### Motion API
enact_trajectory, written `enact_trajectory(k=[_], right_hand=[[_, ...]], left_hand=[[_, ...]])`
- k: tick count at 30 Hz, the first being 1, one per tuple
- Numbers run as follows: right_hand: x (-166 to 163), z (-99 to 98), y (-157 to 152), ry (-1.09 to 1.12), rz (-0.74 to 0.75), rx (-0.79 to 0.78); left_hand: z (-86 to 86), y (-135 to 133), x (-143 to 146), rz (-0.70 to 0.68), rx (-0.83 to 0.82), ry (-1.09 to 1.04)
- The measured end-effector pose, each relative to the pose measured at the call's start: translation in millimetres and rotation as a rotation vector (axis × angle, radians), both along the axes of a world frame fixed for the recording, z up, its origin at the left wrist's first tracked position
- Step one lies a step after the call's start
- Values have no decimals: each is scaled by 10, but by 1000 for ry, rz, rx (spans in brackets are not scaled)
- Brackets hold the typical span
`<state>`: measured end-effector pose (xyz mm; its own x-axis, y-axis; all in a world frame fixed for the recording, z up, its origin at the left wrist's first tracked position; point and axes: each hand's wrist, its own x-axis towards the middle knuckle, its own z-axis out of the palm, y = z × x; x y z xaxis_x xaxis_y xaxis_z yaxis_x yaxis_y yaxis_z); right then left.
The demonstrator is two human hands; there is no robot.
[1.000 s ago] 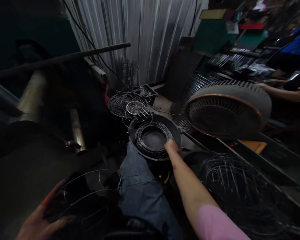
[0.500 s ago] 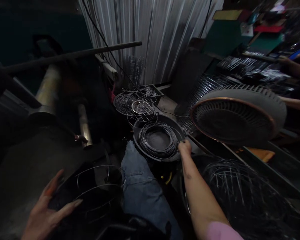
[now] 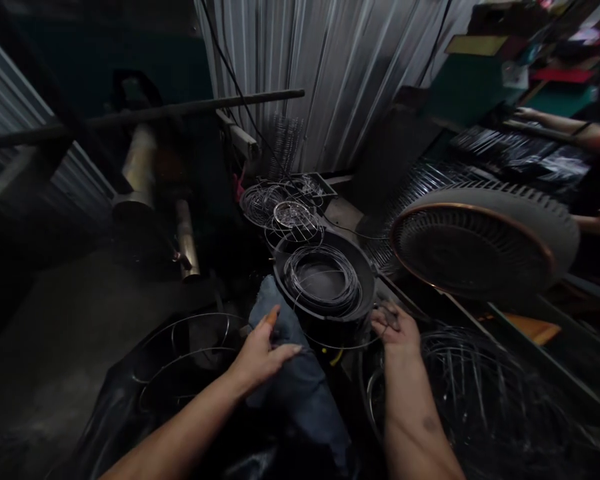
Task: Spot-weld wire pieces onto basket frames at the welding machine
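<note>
My right hand [image 3: 396,328] is closed just below the rim of a black basin [image 3: 366,268]. It pinches a thin wire ring [image 3: 337,347] that arcs out to the left in front of the basin. A coil of the same wire rings [image 3: 324,279] lies in the basin. Over my jeans-clad knee [image 3: 300,390], my left hand [image 3: 261,350] hangs with thumb and fingers stretched apart, close to the ring's left side. I cannot tell whether it touches the ring.
A domed wire guard [image 3: 485,400] lies at lower right, and a big round ribbed grey form [image 3: 480,240] stands above it. More wire guards [image 3: 293,220] are stacked behind the basin. A dark bin with wire hoops [image 3: 190,350] sits at lower left. Another person's arms [image 3: 560,122] reach in at far right.
My right hand has pulled back from the basin with a single wire ring. My left hand has swung up from the dark bin to above my knee. The view has shifted left.
</note>
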<state>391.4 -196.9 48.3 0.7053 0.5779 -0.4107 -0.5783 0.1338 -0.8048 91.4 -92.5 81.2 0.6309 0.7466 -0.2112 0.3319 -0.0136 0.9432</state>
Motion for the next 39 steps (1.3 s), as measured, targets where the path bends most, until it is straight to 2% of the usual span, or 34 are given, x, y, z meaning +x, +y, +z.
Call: enact_trajectory(k=[3,5,6,9,11,14,18,21,25,27,30,33,35,37,39], right_hand=[[57,148,-84,210,-87,301],[92,216,-93,302,-125,394],[93,234,-79,321,-130,403],[38,213,-7,339,-107,380],[-2,151,9,333,-60,360],[2,42,-68,293,46,259],[60,-22,-240,208,165,83],[61,15,-307,110,227,33],[46,92,-313,16,341,5],[48,124,-267,-31,399,-3],[40,189,-74,-123,565,-46],[-5,339,251,-209,757,-167],[-43,525,453,-271,836,-242],[-73,792,560,-342,848,-283],[-89,1114,541,-425,792,-314]], left_hand=[[-37,9,192,67,-206,-12],[-21,4,265,-38,-155,-46],[-12,-9,294,-123,-41,-17],[-7,-78,352,-422,463,260],[-9,-117,358,-584,644,402],[50,-123,305,-661,690,377],[263,-115,178,-725,739,194],[442,-192,109,-790,803,154],[624,-332,-2,-786,1024,181],[667,-346,-124,-776,1112,213],[647,-294,-399,-755,1153,257],[557,-260,-669,-696,1176,285],[497,-286,-766,-673,1200,282],[456,-338,-780,-660,1215,266],[440,-387,-737,-631,1220,241]])
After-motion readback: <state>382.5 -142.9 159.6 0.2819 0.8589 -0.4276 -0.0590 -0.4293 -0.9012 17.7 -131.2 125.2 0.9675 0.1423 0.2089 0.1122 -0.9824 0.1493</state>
